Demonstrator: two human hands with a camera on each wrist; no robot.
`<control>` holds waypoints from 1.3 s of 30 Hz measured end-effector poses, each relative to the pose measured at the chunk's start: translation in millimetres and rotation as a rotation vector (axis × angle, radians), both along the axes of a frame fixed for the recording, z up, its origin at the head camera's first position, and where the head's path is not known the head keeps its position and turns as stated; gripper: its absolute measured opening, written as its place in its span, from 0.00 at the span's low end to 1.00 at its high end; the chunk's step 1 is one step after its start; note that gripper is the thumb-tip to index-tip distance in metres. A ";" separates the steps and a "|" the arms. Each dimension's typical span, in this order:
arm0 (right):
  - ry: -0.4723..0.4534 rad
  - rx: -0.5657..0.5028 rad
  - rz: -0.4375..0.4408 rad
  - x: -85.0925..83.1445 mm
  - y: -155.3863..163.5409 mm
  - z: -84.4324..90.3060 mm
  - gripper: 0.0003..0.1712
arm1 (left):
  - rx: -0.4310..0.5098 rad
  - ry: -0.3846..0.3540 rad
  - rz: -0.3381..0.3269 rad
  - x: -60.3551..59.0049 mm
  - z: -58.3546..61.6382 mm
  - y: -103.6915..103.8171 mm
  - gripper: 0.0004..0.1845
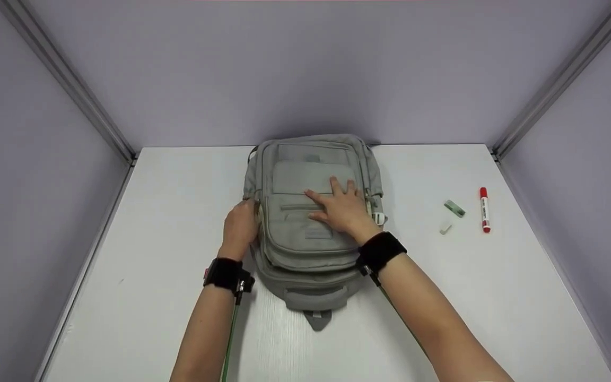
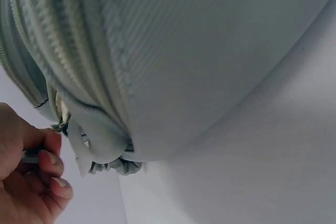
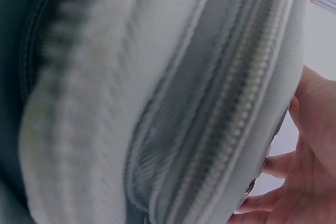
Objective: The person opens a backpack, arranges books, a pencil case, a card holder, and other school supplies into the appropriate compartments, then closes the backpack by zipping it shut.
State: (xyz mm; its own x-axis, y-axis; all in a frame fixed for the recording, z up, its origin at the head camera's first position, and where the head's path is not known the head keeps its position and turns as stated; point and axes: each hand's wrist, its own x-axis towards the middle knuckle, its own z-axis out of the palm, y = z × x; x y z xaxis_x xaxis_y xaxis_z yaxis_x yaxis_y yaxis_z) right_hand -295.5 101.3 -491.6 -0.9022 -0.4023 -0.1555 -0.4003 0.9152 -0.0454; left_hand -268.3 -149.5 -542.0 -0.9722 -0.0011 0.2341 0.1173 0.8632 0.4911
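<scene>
Head view bright, even, diffuse light; soft shadow behind the backpack [image 1: 311, 212] at the wall. No glare. Corner rails splay outward (wide-angle distortion). Right wrist view badly blurred, too close; left wrist view sharper.

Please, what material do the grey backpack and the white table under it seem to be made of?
The backpack looks like woven fabric, matte grey-green: the left wrist view shows a fine ribbed weave and no shine. Probably canvas or nylon; I cannot tell which. Its zipper teeth look pale, maybe plastic or metal. The table seems a hard, smooth white board, perhaps laminate, with a faint sheen.
</scene>
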 end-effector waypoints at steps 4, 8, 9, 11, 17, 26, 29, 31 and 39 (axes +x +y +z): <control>-0.001 0.004 0.000 -0.7 -3.3 -0.1 0.37 | 0.061 -0.057 0.006 3.5 2.1 -5.7 0.12; -0.012 0.009 0.009 -0.3 -6.1 -1.4 0.37 | 0.086 -0.098 -0.001 10.4 1.8 -9.1 0.13; -0.012 0.008 0.010 -0.2 -6.7 -1.5 0.37 | 0.085 -0.104 -0.005 12.5 1.7 -9.4 0.13; -0.011 0.010 0.007 -0.1 -7.8 -1.7 0.37 | 0.079 -0.110 -0.012 16.5 1.2 -9.5 0.12; -0.009 0.031 -0.001 -1.0 -9.9 -0.9 0.37 | 0.070 -0.079 -0.029 28.9 1.2 -9.2 0.10; -0.012 0.025 0.004 -2.8 -9.5 -1.4 0.37 | 0.057 -0.046 -0.034 46.5 2.7 -9.5 0.10; -0.013 0.025 0.006 -3.3 -9.5 -1.3 0.38 | 0.072 -0.070 -0.037 54.1 3.6 -9.6 0.10; -0.015 0.025 0.007 -3.7 -9.2 -1.1 0.38 | 0.080 -0.080 -0.042 59.4 4.5 -9.4 0.10; -0.009 0.020 0.008 -4.5 -7.2 -1.9 0.38 | 0.044 -0.146 -0.115 80.9 6.4 -8.8 0.08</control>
